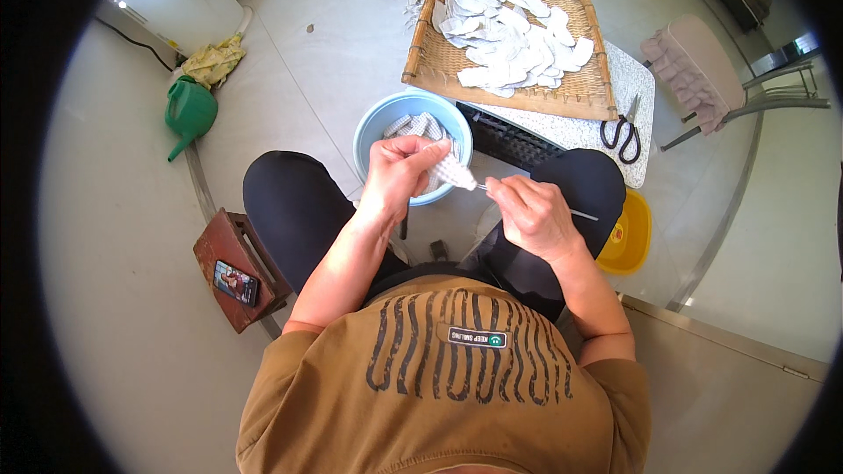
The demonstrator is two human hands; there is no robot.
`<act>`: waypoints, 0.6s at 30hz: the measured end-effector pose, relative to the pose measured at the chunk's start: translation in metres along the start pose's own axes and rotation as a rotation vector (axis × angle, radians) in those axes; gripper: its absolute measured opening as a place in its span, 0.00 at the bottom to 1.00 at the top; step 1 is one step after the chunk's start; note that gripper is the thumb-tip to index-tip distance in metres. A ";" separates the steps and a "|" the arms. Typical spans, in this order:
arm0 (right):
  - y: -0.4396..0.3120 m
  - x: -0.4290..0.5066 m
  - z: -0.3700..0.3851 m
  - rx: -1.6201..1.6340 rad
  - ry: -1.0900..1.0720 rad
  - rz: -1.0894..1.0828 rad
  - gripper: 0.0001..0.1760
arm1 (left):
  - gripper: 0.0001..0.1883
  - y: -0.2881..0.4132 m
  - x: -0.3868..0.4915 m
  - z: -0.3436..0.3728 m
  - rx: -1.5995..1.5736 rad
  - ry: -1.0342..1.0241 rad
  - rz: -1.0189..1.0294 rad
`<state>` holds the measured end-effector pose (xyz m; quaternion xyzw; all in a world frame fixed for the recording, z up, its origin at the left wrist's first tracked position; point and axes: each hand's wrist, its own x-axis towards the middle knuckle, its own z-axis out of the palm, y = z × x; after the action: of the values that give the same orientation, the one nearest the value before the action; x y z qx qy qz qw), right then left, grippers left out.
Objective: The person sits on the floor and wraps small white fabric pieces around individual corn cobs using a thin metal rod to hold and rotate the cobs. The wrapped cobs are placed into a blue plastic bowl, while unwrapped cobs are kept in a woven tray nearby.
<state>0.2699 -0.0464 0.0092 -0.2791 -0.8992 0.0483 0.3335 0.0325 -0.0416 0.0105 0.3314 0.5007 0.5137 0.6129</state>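
Observation:
My left hand (pixel 398 174) pinches a small white fabric piece (pixel 454 173) with a raised checked texture above a light blue plastic tub (pixel 359 145). My right hand (pixel 535 216) grips a thin metal tool (pixel 585 215), its shaft sticking out on both sides of the fist. The tool's near tip meets the pointed end of the fabric; whether it goes inside cannot be made out. Several checked fabric pieces (pixel 415 125) lie in the tub, partly hidden by my left hand. Beyond it, a woven bamboo tray (pixel 438 82) holds a heap of pale fabric pieces (pixel 517 39).
Black-handled scissors (pixel 621 138) lie on a speckled white tabletop (pixel 632 79) under the tray. A yellow basin (pixel 629 237) sits right of my knee. At left are a red wooden stool (pixel 217 250) with a phone (pixel 236 283), and a green watering can (pixel 191 108). A skirted chair (pixel 698 72) stands right.

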 end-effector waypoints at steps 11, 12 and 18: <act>0.007 -0.021 -0.029 0.160 -0.141 0.255 0.11 | 0.09 -0.001 0.000 -0.006 0.083 0.013 0.060; 0.006 -0.023 -0.032 0.254 -0.144 0.390 0.10 | 0.09 0.000 -0.002 -0.005 0.079 0.010 0.092; -0.015 0.004 -0.004 0.901 0.137 0.934 0.09 | 0.07 -0.011 -0.004 0.000 0.113 -0.093 0.227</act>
<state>0.2634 -0.0572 0.0184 -0.4758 -0.5515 0.5426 0.4184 0.0358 -0.0479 0.0009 0.4435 0.4589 0.5349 0.5538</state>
